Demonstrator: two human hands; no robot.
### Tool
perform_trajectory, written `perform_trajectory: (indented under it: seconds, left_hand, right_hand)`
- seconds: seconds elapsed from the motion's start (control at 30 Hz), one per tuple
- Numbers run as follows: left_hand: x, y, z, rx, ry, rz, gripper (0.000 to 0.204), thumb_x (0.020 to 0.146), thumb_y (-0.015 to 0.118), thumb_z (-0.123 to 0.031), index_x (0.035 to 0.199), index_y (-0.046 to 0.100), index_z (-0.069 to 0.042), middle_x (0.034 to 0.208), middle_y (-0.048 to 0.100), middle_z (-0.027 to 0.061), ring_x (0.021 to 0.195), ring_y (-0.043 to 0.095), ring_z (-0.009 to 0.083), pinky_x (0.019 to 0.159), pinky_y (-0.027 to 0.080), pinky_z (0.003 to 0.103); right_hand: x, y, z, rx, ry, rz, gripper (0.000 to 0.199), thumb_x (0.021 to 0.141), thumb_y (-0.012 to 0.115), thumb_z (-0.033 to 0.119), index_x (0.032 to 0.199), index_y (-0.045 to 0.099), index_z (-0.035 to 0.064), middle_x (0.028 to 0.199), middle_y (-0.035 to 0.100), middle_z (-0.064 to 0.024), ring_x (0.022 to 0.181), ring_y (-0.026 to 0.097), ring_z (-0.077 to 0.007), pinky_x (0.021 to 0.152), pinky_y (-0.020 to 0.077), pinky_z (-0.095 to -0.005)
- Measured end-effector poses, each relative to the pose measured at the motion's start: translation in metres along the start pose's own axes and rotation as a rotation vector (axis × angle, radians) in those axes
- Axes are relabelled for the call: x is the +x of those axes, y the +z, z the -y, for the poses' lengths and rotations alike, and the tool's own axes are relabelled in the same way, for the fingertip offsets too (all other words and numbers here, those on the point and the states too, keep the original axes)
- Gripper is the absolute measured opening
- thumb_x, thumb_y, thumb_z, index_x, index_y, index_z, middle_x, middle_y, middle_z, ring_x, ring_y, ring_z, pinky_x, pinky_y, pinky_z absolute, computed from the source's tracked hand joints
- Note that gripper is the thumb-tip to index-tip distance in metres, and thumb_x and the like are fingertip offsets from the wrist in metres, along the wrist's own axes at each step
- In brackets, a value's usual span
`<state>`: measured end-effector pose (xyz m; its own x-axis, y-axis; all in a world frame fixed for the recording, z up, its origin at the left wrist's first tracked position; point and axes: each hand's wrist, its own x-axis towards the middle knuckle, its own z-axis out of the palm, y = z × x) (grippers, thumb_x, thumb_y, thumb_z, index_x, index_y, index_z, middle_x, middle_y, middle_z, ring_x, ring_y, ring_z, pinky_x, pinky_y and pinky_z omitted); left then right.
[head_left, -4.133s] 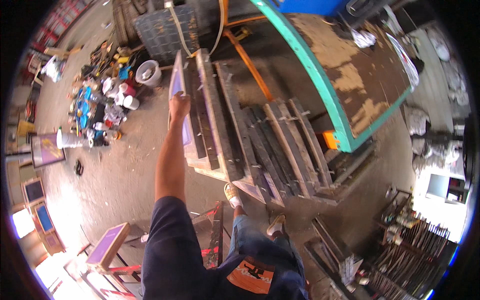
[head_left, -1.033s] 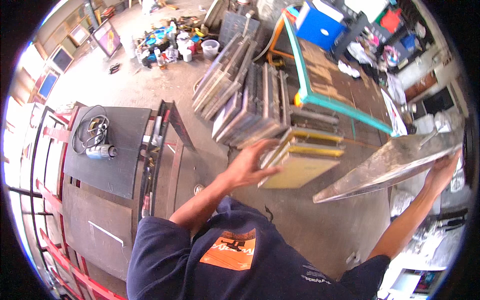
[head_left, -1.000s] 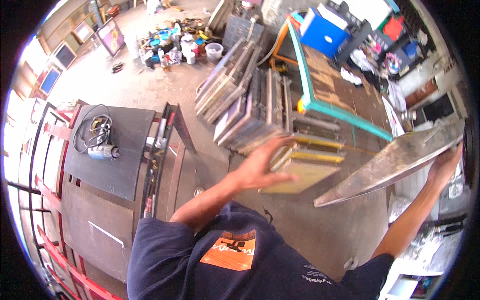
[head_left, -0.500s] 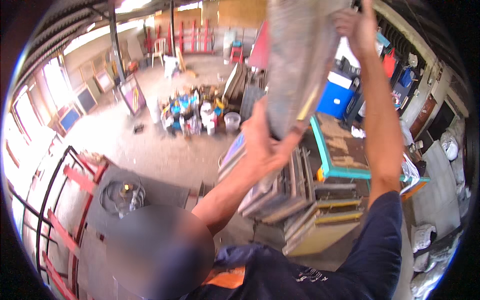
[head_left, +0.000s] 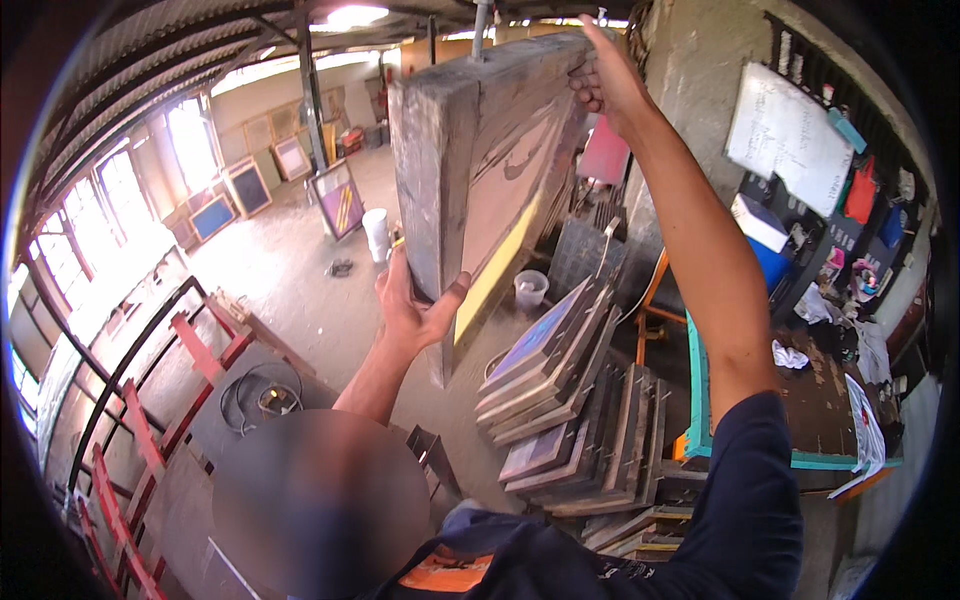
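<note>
Both my hands hold up a large, worn screen-printing frame (head_left: 435, 170) with thick grey wooden bars, a brownish mesh and a yellow strip along its lower side. It stands on edge, tilted, in front of me. My left hand (head_left: 412, 312) grips the lower near part, its thumb on one side and its fingers partly hidden behind the wood. Higher and farther right, my right hand (head_left: 608, 85) has its fingers curled over the top far end. Below and right of the held frame, several similar frames (head_left: 540, 345) lean together in a row on the floor.
Red and black metal racks (head_left: 150, 360) stand at left, beside a grey table with a coiled cable (head_left: 278, 400). A teal-edged table (head_left: 698, 390) is at right. A translucent bucket (head_left: 531, 288) and a white pail (head_left: 376, 235) stand on the floor. A whiteboard (head_left: 795, 135) hangs at right.
The held frame has swung left and turned, so its mesh side shows. My left hand moved left and down, and my right hand moved left. The view has shifted, bringing the whiteboard in.
</note>
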<state>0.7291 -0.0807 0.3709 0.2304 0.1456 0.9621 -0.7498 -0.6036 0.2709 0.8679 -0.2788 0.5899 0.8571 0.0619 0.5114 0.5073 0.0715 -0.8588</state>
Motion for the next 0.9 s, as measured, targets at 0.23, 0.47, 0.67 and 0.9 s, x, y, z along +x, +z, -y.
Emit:
perform_trajectory:
  seconds: [0.23, 0.47, 0.67, 0.9]
  left_hand:
    - [-0.069, 0.022, 0.071, 0.219, -0.132, 0.179, 0.052, 0.072, 0.076, -0.011, 0.113, 0.052, 0.009, 0.073, 0.065, 0.0179, 0.059, 0.067, 0.0284, 0.056, 0.051, 0.034]
    - [-0.14, 0.028, 0.183, 0.217, -0.25, 0.337, 0.055, 0.071, 0.077, -0.009, 0.116, 0.051, 0.009, 0.079, 0.066, 0.0176, 0.063, 0.067, 0.0275, 0.061, 0.052, 0.035]
    - [-0.222, 0.021, 0.301, 0.296, -0.426, 0.41, 0.058, 0.069, 0.081, -0.017, 0.117, 0.054, 0.005, 0.11, 0.063, 0.0233, 0.104, 0.062, 0.0373, 0.094, 0.046, 0.046]
    - [-0.3, -0.009, 0.373, 0.259, -1.177, 0.654, 0.077, 0.076, 0.077, -0.031, 0.139, 0.042, -0.004, 0.123, 0.06, 0.0221, 0.116, 0.056, 0.0391, 0.099, 0.043, 0.044]
  right_hand:
    - [0.054, 0.018, -0.152, 0.015, 0.18, 0.337, 0.051, 0.083, 0.06, 0.062, 0.073, 0.059, 0.0116, 0.055, 0.045, 0.0009, 0.047, 0.041, -0.0124, 0.045, 0.031, -0.031]
    - [0.083, 0.052, -0.344, 0.199, 0.49, 0.336, 0.045, 0.078, 0.072, 0.051, 0.093, 0.062, 0.0102, 0.073, 0.057, 0.0006, 0.061, 0.052, -0.009, 0.055, 0.0417, -0.0242]
    - [0.089, 0.119, -0.478, 0.064, 0.716, 0.293, 0.047, 0.08, 0.073, 0.044, 0.105, 0.064, 0.0048, 0.09, 0.065, -0.0048, 0.074, 0.06, -0.0142, 0.068, 0.0476, -0.0276]
    - [0.079, 0.185, -0.685, 0.064, 0.742, 0.313, 0.039, 0.083, 0.072, 0.034, 0.108, 0.066, 0.005, 0.098, 0.066, -0.0013, 0.084, 0.061, -0.0132, 0.075, 0.0482, -0.0284]
